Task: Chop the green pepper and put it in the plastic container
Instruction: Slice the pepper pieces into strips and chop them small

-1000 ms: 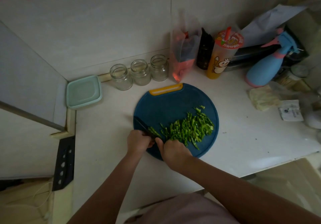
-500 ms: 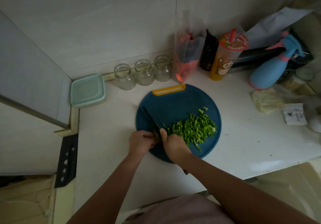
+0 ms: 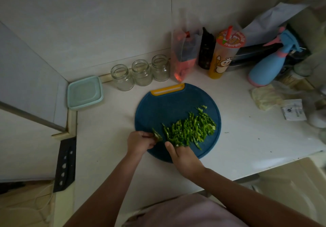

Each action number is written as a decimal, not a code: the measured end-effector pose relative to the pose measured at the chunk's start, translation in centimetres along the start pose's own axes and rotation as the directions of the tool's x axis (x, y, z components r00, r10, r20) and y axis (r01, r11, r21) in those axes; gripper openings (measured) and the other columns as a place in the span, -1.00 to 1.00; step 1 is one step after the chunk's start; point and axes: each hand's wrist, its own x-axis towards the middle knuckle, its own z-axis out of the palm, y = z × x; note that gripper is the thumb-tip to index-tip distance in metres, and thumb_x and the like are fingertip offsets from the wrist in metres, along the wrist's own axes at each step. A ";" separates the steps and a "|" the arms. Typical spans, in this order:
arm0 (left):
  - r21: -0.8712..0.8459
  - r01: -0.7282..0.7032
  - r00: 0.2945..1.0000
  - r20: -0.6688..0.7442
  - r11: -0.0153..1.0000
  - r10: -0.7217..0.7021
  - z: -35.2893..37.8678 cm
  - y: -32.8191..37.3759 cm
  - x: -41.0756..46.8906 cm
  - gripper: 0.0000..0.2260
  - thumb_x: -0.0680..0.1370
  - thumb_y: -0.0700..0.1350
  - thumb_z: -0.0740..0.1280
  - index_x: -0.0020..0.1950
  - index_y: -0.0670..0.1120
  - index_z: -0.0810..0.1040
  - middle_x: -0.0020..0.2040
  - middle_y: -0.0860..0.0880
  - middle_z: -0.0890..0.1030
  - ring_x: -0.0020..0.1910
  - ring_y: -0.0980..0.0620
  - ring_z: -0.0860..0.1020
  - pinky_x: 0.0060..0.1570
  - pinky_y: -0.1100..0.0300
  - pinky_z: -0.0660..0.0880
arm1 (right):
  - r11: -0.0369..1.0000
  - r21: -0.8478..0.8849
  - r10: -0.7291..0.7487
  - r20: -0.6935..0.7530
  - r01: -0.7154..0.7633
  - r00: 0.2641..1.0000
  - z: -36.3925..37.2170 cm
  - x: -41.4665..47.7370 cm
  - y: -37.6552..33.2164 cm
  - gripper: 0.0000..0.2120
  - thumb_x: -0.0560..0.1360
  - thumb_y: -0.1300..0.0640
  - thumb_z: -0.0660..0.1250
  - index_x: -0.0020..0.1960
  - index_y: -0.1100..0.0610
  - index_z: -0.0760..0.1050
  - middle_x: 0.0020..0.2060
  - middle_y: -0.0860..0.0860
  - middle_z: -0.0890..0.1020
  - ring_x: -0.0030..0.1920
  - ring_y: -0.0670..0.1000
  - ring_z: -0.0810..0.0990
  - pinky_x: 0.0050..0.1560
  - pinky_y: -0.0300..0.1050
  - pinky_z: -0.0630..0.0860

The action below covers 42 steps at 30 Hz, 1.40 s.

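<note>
From the head camera I count one blue board point(image 3: 169, 107), one pile of cut pepper point(image 3: 190, 129) on it, three jars point(image 3: 142, 75) and one container point(image 3: 85, 92) back in the left corner, well apart from the board. The left hand point(image 3: 140, 142) is curled tight around a green bit point(image 3: 157, 136) (a pepper end, I think). The right hand point(image 3: 184, 156) lies loose, with its fingertips at the pile's near edge. A moment ago the hands touched and a blade showed. Now they are apart and I cannot see the blade.

Matt blue plastic board point(image 3: 169, 107), clear glass jars point(image 3: 122, 77), smooth counter point(image 3: 247, 135).
</note>
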 end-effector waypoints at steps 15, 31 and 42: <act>0.069 0.029 0.999 -0.031 0.997 -0.026 0.3 0.3 0.3 -0.90 0.34 -0.38 0.43 -0.28 -0.21 0.60 -0.35 -0.19 0.65 -0.32 -0.13 0.66 -0.18 0.06 0.63 | 0.992 -0.115 0.038 -0.058 -0.044 0.998 1.6 0.1 0.3 -0.44 0.59 -0.23 -0.04 -0.37 0.14 0.33 -0.22 0.20 0.58 -0.08 0.23 0.58 -0.11 -0.01 0.43; 0.029 0.089 0.996 -0.031 0.996 -0.088 0.3 0.6 0.4 -0.87 0.40 -0.42 0.35 -0.31 -0.25 0.57 -0.38 -0.16 0.62 -0.44 -0.06 0.61 -0.38 0.17 0.61 | 0.922 -0.388 0.031 0.029 -0.017 0.999 2.5 1.5 -1.4 -0.49 0.65 -0.10 -0.15 0.29 0.16 0.42 0.04 0.20 0.57 0.06 0.21 0.56 -0.17 0.00 0.40; 0.111 0.049 0.997 -0.061 0.993 -0.043 0.2 0.2 0.5 -0.81 0.47 -0.25 0.37 -0.35 -0.24 0.60 -0.48 -0.06 0.57 -0.60 0.16 0.52 -0.55 0.33 0.47 | 0.965 -0.206 0.172 0.037 -0.160 0.984 1.9 4.2 -5.2 -0.46 0.65 -0.10 -0.12 0.18 0.26 0.47 0.05 0.23 0.58 0.11 0.23 0.56 -0.02 0.00 0.45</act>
